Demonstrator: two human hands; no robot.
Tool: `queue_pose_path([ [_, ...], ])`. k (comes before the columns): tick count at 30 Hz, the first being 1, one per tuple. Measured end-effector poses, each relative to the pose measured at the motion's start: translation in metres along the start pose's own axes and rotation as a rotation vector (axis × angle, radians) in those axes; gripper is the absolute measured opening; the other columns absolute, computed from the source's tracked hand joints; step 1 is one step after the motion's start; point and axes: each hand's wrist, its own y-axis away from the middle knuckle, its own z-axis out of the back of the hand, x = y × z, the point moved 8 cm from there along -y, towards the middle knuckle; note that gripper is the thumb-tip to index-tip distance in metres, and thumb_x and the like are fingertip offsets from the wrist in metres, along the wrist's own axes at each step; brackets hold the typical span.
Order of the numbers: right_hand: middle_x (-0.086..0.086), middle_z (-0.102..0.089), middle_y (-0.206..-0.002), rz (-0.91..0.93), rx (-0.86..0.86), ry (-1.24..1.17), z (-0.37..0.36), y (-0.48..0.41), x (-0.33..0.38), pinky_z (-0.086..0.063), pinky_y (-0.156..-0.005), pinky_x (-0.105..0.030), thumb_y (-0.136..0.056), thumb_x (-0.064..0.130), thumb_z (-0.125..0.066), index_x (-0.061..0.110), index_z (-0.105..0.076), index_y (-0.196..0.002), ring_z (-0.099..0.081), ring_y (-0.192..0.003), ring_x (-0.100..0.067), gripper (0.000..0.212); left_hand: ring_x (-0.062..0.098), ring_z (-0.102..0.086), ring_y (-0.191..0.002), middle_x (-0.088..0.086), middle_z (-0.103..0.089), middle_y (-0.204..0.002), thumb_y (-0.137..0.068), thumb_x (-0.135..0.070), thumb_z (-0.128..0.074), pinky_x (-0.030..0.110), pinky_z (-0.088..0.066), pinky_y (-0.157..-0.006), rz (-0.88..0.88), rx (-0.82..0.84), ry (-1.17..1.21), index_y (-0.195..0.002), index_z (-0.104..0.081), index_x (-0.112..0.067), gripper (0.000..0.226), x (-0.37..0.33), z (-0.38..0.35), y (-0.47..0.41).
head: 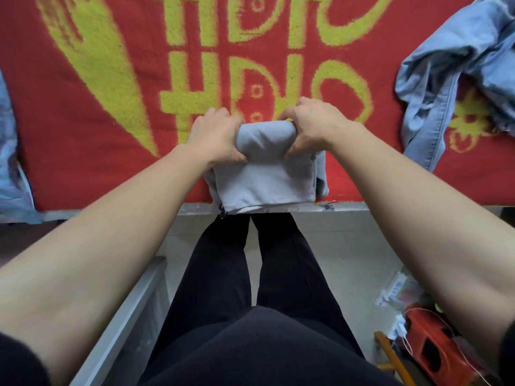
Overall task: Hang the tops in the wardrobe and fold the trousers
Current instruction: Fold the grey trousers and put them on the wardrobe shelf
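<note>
Gripping the folded grey trousers (264, 174) at their far fold, left hand (214, 137) and right hand (315, 126) curl round it (red blanket (83, 121) beneath); denim garment (451, 79) lies far right, apart.

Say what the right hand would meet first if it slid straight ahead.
Likely only the red and yellow blanket; the right hand, gripping the grey garment, has the denim garment off to its side.

I see a bed (390, 208) under a red blanket (92, 151) with yellow characters. On it lie folded grey trousers (264, 179) at the near edge, a crumpled denim garment (459, 65) far right, and blue cloth (11, 168) at the left.
</note>
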Motion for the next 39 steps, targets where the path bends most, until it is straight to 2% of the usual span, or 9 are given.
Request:
queue_pose_path([
  [4, 0.000, -0.052, -0.073, -0.082, 0.092, 0.140, -0.008, 0.006, 0.014, -0.035, -0.049, -0.024, -0.058, 0.018, -0.073, 0.021, -0.063, -0.101, -0.055, -0.070, -0.025, 0.044, 0.039, -0.055, -0.105, 0.017, -0.060, -0.108, -0.073, -0.038, -0.072, 0.041, -0.046, -0.082, 0.000, 0.022, -0.122, -0.108, -0.063, -0.015, 0.043, -0.014, -0.001, -0.004],
  [9, -0.004, -0.053, -0.070, -0.097, -0.069, 0.173, 0.002, 0.021, 0.025, -0.042, -0.059, -0.031, -0.068, 0.017, -0.065, 0.014, -0.066, -0.085, -0.054, -0.067, -0.027, 0.017, 0.035, -0.048, -0.107, 0.014, -0.053, -0.107, -0.076, -0.022, -0.065, 0.040, -0.042, -0.076, 0.024, -0.053, -0.058, -0.103, -0.065, -0.015, 0.027, -0.009, 0.000, 0.019],
  [14, -0.011, -0.054, -0.110, -0.026, -0.274, 0.194, 0.014, 0.071, 0.050, -0.039, -0.071, -0.036, -0.080, 0.028, -0.068, 0.022, -0.068, -0.117, -0.051, -0.108, -0.032, 0.037, 0.030, -0.042, -0.104, 0.009, -0.045, -0.104, -0.071, -0.018, -0.069, 0.036, -0.038, -0.062, -0.015, -0.243, -0.043, -0.093, -0.062, -0.012, 0.024, -0.010, 0.023, 0.073],
  [19, -0.008, -0.045, -0.126, -0.003, -0.450, 0.243, 0.068, 0.140, 0.092, -0.052, -0.081, -0.040, -0.076, 0.037, -0.072, 0.025, -0.066, -0.116, -0.041, -0.122, -0.029, 0.043, 0.036, -0.056, -0.107, 0.013, -0.061, -0.114, -0.055, -0.018, -0.078, 0.037, -0.049, -0.062, -0.063, -0.557, -0.027, -0.089, -0.069, -0.010, 0.036, 0.000, 0.085, 0.146],
  [21, -0.007, -0.043, -0.133, -0.008, -0.472, 0.178, 0.110, 0.167, 0.111, -0.054, -0.078, -0.039, -0.078, 0.038, -0.073, 0.026, -0.064, -0.120, -0.037, -0.130, -0.030, 0.044, 0.032, -0.065, -0.091, 0.008, -0.069, -0.097, -0.055, -0.024, -0.080, 0.034, -0.051, -0.062, -0.034, -0.661, -0.011, -0.085, -0.069, -0.013, 0.034, 0.009, 0.126, 0.178],
  [25, -0.001, -0.062, -0.110, 0.058, -0.570, 0.207, 0.194, 0.230, 0.159, -0.048, -0.075, -0.034, -0.070, 0.026, -0.075, 0.029, -0.062, -0.115, -0.063, -0.106, -0.027, 0.047, 0.024, -0.067, -0.075, -0.004, -0.068, -0.082, -0.052, -0.033, -0.079, 0.026, -0.042, -0.053, 0.102, -0.794, -0.016, -0.091, -0.068, -0.023, 0.042, 0.023, 0.205, 0.254],
  [30, 0.004, -0.065, -0.100, 0.171, -0.756, 0.387, 0.253, 0.321, 0.210, -0.042, -0.066, -0.030, -0.067, 0.029, -0.077, 0.035, -0.060, -0.115, -0.067, -0.094, -0.021, 0.051, 0.023, -0.068, -0.071, -0.003, -0.068, -0.079, -0.038, -0.032, -0.080, 0.027, -0.046, -0.049, 0.207, -0.919, -0.055, -0.096, -0.069, -0.026, 0.059, 0.019, 0.258, 0.352],
  [35, 0.004, -0.064, -0.099, 0.349, -0.917, 0.455, 0.262, 0.396, 0.235, -0.044, -0.067, -0.030, -0.072, 0.030, -0.074, 0.034, -0.058, -0.115, -0.067, -0.092, -0.021, 0.046, 0.025, -0.069, -0.069, -0.003, -0.070, -0.079, -0.053, -0.043, -0.073, 0.031, -0.052, -0.049, 0.292, -1.123, -0.137, -0.103, -0.068, -0.028, 0.053, -0.016, 0.269, 0.443],
  [39, 0.005, -0.065, -0.105, 0.554, -0.911, 0.484, 0.221, 0.419, 0.263, -0.053, -0.075, -0.034, -0.073, 0.031, -0.074, 0.034, -0.056, -0.118, -0.067, -0.096, -0.021, 0.049, 0.028, -0.069, -0.063, 0.002, -0.071, -0.074, -0.059, -0.052, -0.043, 0.033, -0.053, -0.049, 0.420, -1.149, -0.184, -0.100, -0.072, -0.021, 0.059, -0.039, 0.224, 0.498],
])
